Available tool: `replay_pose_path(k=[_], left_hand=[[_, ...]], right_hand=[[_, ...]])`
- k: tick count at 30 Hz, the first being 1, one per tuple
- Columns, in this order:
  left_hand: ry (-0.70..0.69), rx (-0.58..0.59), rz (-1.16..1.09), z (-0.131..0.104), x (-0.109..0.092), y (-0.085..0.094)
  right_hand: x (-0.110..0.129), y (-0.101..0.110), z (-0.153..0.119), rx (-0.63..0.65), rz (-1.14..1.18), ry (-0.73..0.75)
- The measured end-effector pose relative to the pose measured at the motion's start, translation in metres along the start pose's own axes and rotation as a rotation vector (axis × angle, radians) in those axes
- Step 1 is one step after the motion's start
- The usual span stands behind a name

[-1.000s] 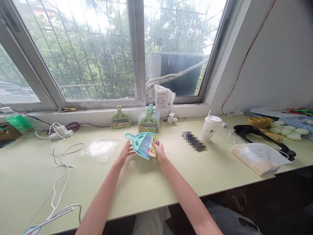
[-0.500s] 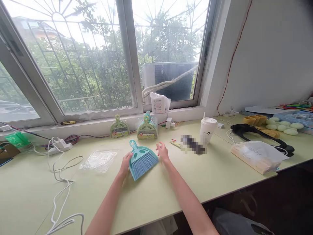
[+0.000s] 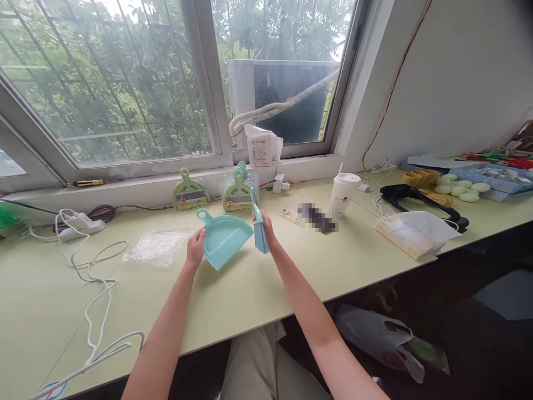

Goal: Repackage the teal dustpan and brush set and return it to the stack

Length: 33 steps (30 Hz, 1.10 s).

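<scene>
Dustpan (image 3: 225,240) juts rightward from the left fingers (image 3: 200,236) (brush (image 3: 261,238) alongside).

Window (image 3: 210,72): grey-framed, greenery (image 3: 125,94) crowding outside, daylight pouring in!
Wall (image 3: 437,78): pale and plain, rising right of the window.
Tabletop (image 3: 316,266): light green, stretching wide below the window.

In my two hands I count one dustpan (image 3: 224,244), in the left hand (image 3: 195,248), and one brush (image 3: 261,239), in the right hand (image 3: 269,229). Around them are one cup (image 3: 342,195), one tissue pack (image 3: 406,236), one power strip (image 3: 82,230), one screwdriver (image 3: 89,183) and one white packet (image 3: 260,150). I also see one lone green set (image 3: 190,195) and one stack (image 3: 237,199), its sets overlapping too much to number, like the pale eggs (image 3: 457,191).
</scene>
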State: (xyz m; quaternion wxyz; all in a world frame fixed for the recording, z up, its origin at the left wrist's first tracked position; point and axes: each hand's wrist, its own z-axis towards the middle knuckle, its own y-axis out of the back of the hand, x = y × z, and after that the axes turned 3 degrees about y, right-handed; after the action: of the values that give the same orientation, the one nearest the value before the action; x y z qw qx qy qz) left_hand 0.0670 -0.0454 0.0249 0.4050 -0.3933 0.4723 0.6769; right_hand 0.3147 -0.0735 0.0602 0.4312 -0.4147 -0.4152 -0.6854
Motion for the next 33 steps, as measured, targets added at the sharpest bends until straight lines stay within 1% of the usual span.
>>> replay_pose_path(k=[2,3,5,6,7,9,10,12,13,15,17,18,20,21,23,25,27,29,31,33], left_hand=[[0.067,0.046,0.185,0.011,0.016,0.017],[0.093,0.07,0.292,0.014,0.022,0.023],[0.09,0.08,0.45,0.015,0.029,0.029],[0.072,0.055,0.504,0.014,0.03,0.029],[0.048,0.018,0.543,0.012,0.029,0.028],[0.008,-0.063,0.592,0.008,0.026,0.026],[-0.007,-0.096,0.594,0.007,0.025,0.025],[-0.041,-0.141,0.553,0.007,0.025,0.027],[-0.066,-0.157,0.519,0.008,0.026,0.029],[-0.119,-0.183,0.458,0.011,0.03,0.033],[-0.141,-0.213,0.428,0.015,0.035,0.036],[-0.131,-0.231,0.418,0.017,0.037,0.036],[-0.092,-0.275,0.395,0.019,0.039,0.035],[-0.075,-0.295,0.382,0.02,0.039,0.034],[-0.064,-0.314,0.357,0.021,0.038,0.031],[-0.073,-0.309,0.342,0.021,0.038,0.029],[-0.093,-0.288,0.336,0.02,0.038,0.029],[-0.117,-0.274,0.337,0.018,0.037,0.029],[-0.136,-0.266,0.336,0.016,0.037,0.029],[-0.141,-0.256,0.333,0.014,0.036,0.028]], right_hand=[[-0.01,0.02,0.007,-0.019,-0.182,0.062],[-0.016,0.028,0.008,-0.01,-0.349,0.083],[-0.031,0.036,0.009,0.039,-0.615,0.043],[-0.037,0.037,0.008,0.07,-0.714,0.01],[-0.041,0.037,0.008,0.096,-0.767,-0.026],[-0.046,0.034,0.008,0.099,-0.782,-0.066],[-0.046,0.034,0.009,0.066,-0.757,-0.069],[-0.045,0.042,0.012,-0.053,-0.687,-0.057],[-0.046,0.051,0.013,-0.129,-0.659,-0.048],[-0.053,0.08,0.013,-0.281,-0.662,-0.035],[-0.069,0.12,0.008,-0.402,-0.753,-0.039],[-0.078,0.142,0.004,-0.446,-0.797,-0.081],[-0.099,0.185,-0.005,-0.429,-0.844,-0.189],[-0.107,0.202,-0.008,-0.388,-0.848,-0.245],[-0.12,0.228,-0.011,-0.295,-0.846,-0.309],[-0.125,0.239,-0.01,-0.221,-0.843,-0.315],[-0.124,0.241,-0.006,-0.191,-0.839,-0.302],[-0.12,0.239,-0.007,-0.191,-0.844,-0.297],[-0.113,0.239,-0.016,-0.206,-0.885,-0.298],[-0.106,0.242,-0.034,-0.209,-0.968,-0.307]])
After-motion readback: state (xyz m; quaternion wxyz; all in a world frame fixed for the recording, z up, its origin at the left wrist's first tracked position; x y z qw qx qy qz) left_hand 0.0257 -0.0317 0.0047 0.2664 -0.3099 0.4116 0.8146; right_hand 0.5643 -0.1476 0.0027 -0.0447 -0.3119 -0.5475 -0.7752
